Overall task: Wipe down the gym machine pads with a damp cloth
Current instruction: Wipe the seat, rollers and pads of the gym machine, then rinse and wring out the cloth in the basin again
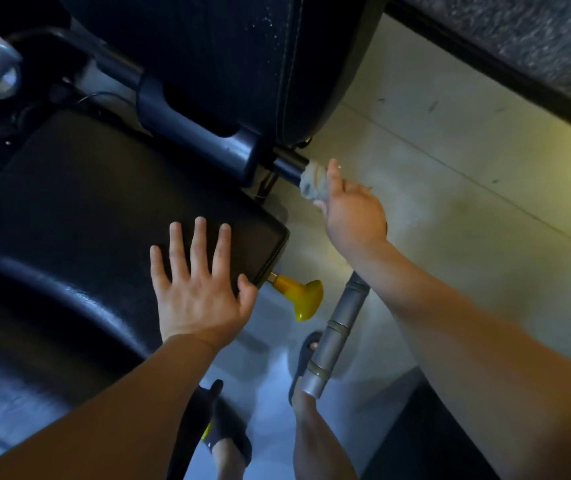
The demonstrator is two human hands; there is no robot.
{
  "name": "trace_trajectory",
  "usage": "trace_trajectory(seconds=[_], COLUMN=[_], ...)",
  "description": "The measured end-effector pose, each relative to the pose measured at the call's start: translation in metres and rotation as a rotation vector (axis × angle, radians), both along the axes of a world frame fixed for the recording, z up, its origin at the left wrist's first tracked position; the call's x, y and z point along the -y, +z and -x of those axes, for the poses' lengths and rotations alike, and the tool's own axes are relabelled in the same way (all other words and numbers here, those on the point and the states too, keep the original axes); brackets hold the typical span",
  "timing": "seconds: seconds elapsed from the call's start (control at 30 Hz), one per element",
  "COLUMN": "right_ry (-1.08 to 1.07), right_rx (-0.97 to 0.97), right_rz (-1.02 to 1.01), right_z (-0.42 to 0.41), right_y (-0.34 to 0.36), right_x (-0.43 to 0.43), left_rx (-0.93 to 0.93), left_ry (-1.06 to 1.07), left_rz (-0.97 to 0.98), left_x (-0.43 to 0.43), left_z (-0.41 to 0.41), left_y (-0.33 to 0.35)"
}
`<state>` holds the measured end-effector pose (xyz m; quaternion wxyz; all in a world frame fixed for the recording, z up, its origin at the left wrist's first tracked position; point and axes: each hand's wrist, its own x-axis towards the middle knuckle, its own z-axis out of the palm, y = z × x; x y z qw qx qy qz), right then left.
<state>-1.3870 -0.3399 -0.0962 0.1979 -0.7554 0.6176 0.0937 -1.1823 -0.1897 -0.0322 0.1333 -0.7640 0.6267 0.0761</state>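
Seat pad (pixel 87 209): lying wide across 9 o'clock, black and glossy, and serving as a prop for the leaning person.
Back pad (pixel 242 64): rising at 12 o'clock, dark with pale stitching and whitish specks, so it is probably waiting for its wipe.
Grey handle (pixel 336 337): slanting at 5 o'clock under the right forearm, untouched.
Left hand (pixel 197 299): lying flat on the seat pad's near right corner, fingers straight and spread, gripping nothing. It is likely steadying the reach.
Right hand (pixel 353 216): reaching to 1 o'clock, fingers curling round the cloth and clamping it onto the end of a black bar (pixel 289 164) below the back pad.
Yellow knob (pixel 299 296): poking out beside the seat pad's corner, left alone.
Cloth (pixel 313 183): sitting just right of centre, bunched round the bar's tip, pale grey with darker mottling, possibly dampness.
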Motion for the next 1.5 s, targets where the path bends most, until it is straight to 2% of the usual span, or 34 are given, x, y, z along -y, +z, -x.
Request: trace_trajectory(seconds=[0.1,0.2,0.3,0.37,0.47,0.57,0.67,0.73,0.8,0.87,1.03,1.2,1.27,1.4,1.5], right_ry=[-0.068,-0.319,-0.567,-0.634,-0.576,-0.472,-0.345,-0.371,-0.492,-0.585,-0.710,-0.637,-0.580,-0.494,-0.441], right_rx=[-0.060,-0.063,0.027,0.088,0.063,0.161,0.260,0.405,0.652,0.870,1.173,1.200,1.219,1.227,1.179], right_rz=[-0.100,-0.255,-0.357,-0.385,-0.330,-0.200,-0.078,-0.125,-0.308,-0.480,-0.775,-0.795,-0.878,-1.063,-1.112], right_z=[0.005,0.024,0.037,0.036,0.030,0.021,0.001,-0.024,-0.059,-0.094,-0.189,-0.304,-0.351,-0.445,-0.507], right_y=[0.009,0.017,0.029,0.039,0.060,0.088,0.128,0.153,0.180,0.207,0.267,0.309,0.326,0.364,0.377], right_x=[0.002,0.002,-0.002,-0.010,-0.037,-0.067,-0.096,-0.118,-0.148,-0.184,-0.272,-0.352,-0.382,-0.443,-0.480], left_rx=[-0.018,-0.026,-0.043,-0.053,-0.080,-0.166,-0.428,-0.680,-0.866,-0.953,-1.050,-1.275,-1.339,-1.364,-1.403], left_ry=[-0.004,-0.006,-0.013,-0.018,-0.018,-0.022,-0.012,0.108,0.283,0.404,0.492,0.456,0.478,0.584,0.666], left_rz=[0.009,0.005,0.009,0.004,-0.038,-0.124,-0.220,-0.215,-0.157,-0.132,0.006,0.094,0.134,0.228,0.299], left_x=[-0.001,-0.003,-0.001,-0.002,-0.005,-0.001,-0.001,-0.019,-0.053,-0.092,-0.185,-0.269,-0.308,-0.385,-0.432], left_z=[-0.001,-0.002,-0.003,-0.004,-0.004,-0.012,-0.031,-0.050,-0.073,-0.098,-0.176,-0.266,-0.302,-0.375,-0.425], left_y=[0.000,0.000,-0.002,-0.002,0.005,0.016,0.040,0.066,0.098,0.126,0.184,0.235,0.250,0.275,0.289])
